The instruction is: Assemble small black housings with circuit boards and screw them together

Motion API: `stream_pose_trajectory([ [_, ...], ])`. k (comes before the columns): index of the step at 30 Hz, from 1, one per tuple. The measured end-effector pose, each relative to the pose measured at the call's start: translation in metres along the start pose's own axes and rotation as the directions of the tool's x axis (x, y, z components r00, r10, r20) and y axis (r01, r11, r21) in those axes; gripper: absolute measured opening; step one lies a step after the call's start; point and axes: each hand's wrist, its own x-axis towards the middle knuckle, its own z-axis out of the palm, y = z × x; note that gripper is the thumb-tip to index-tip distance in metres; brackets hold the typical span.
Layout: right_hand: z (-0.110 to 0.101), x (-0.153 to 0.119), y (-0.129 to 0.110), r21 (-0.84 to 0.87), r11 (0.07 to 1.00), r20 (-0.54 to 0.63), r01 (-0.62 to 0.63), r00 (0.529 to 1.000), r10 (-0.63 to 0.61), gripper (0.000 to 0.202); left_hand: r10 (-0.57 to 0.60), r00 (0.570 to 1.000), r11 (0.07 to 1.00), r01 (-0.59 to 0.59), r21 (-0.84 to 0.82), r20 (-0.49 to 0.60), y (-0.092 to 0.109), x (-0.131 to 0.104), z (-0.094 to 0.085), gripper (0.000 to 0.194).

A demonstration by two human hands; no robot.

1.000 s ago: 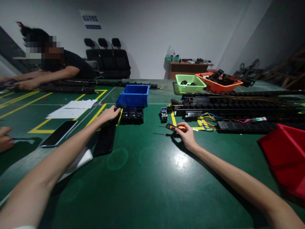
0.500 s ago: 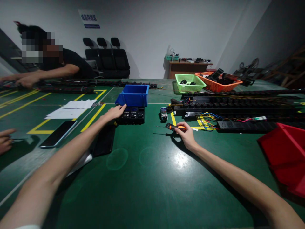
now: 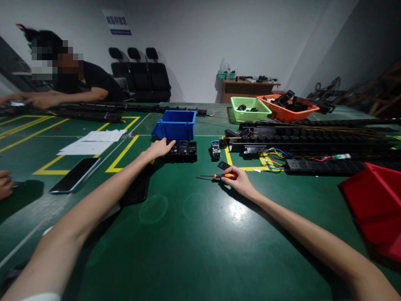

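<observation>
My left hand (image 3: 159, 148) grips the left end of a black block of several box-shaped modules (image 3: 184, 151), its index finger lying over the top. The block sits on the green table just in front of a blue bin (image 3: 178, 125). In my right hand (image 3: 238, 179) is a screwdriver (image 3: 219, 176) with an orange and black handle, held low over the table. Its thin shaft points left, toward the space in front of the block. Just beyond my right fingers lies a small flat black piece (image 3: 223, 165). A small module with exposed circuitry (image 3: 215, 149) stands between the two hands, farther back.
Long black rails with coloured wires (image 3: 307, 146) extend to the right. Behind them are a green basket (image 3: 250, 109) and an orange basket (image 3: 286, 110). A red bin (image 3: 376, 205) is at right. Papers (image 3: 90, 142), a phone (image 3: 75, 175) and a dark tablet-like slab (image 3: 136, 188) lie left. Another person works far left.
My left hand and the black block have shifted slightly right. My right hand has lowered the screwdriver toward me and left, uncovering the small flat black piece.
</observation>
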Motion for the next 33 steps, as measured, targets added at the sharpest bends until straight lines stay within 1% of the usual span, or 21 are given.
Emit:
stream_pose_trajectory([
  [4, 0.003, -0.002, 0.001, -0.06, 0.997, 0.076, 0.045, 0.996, -0.041, 0.021, 0.012, 1.0, 1.0, -0.012, -0.001, -0.011, 0.01, -0.002, 0.002, 0.091],
  [10, 0.005, -0.004, 0.001, -0.178, 0.972, 0.163, 0.153, 0.979, -0.125, 0.015, 0.07, 0.997, 0.997, -0.071, -0.037, -0.024, 0.025, -0.008, 0.006, 0.087],
  [15, 0.004, -0.005, -0.001, -0.287, 0.91, 0.226, 0.298, 0.945, -0.238, 0.012, 0.138, 0.99, 0.985, -0.141, -0.099, -0.033, 0.027, -0.013, 0.01, 0.081],
  [17, 0.003, -0.005, -0.002, -0.314, 0.892, 0.248, 0.327, 0.934, -0.256, 0.011, 0.156, 0.987, 0.983, -0.16, -0.092, -0.047, 0.026, -0.013, 0.008, 0.079],
  [18, 0.003, -0.005, -0.002, -0.323, 0.886, 0.256, 0.333, 0.932, -0.257, 0.011, 0.173, 0.982, 0.98, -0.179, -0.083, -0.072, 0.027, -0.013, 0.006, 0.079],
  [19, 0.003, -0.005, -0.003, -0.33, 0.882, 0.262, 0.337, 0.93, -0.257, 0.011, 0.201, 0.974, 0.976, -0.209, -0.068, -0.108, 0.029, -0.014, 0.004, 0.078],
  [21, 0.003, -0.005, -0.002, -0.335, 0.879, 0.267, 0.339, 0.929, -0.257, 0.011, 0.297, 0.934, 0.95, -0.31, -0.036, -0.196, 0.036, -0.016, -0.002, 0.078],
  [22, 0.004, -0.005, -0.002, -0.335, 0.879, 0.267, 0.338, 0.929, -0.256, 0.012, 0.369, 0.904, 0.924, -0.383, -0.022, -0.218, 0.041, -0.017, -0.005, 0.079],
  [23, 0.004, -0.005, -0.001, -0.334, 0.88, 0.267, 0.338, 0.929, -0.255, 0.012, 0.455, 0.865, 0.885, -0.466, -0.005, -0.211, 0.048, -0.019, -0.007, 0.08],
  [25, 0.004, -0.005, -0.001, -0.335, 0.881, 0.267, 0.335, 0.93, -0.252, 0.012, 0.586, 0.796, 0.808, -0.589, 0.027, -0.153, 0.066, -0.024, -0.01, 0.084],
  [26, 0.005, -0.005, -0.001, -0.338, 0.88, 0.268, 0.334, 0.93, -0.25, 0.012, 0.622, 0.776, 0.782, -0.622, 0.038, -0.102, 0.075, -0.026, -0.01, 0.088],
  [28, 0.004, -0.005, -0.001, -0.342, 0.879, 0.27, 0.334, 0.93, -0.249, 0.012, 0.655, 0.756, 0.755, -0.654, 0.051, -0.005, 0.093, -0.028, -0.007, 0.095],
  [30, 0.004, -0.005, -0.001, -0.342, 0.878, 0.271, 0.334, 0.93, -0.248, 0.011, 0.675, 0.735, 0.733, -0.678, 0.063, 0.057, 0.109, -0.027, -0.001, 0.101],
  [33, 0.004, -0.004, -0.002, -0.338, 0.88, 0.27, 0.334, 0.93, -0.25, 0.011, 0.678, 0.732, 0.726, -0.682, 0.094, 0.074, 0.125, -0.022, 0.006, 0.106],
])
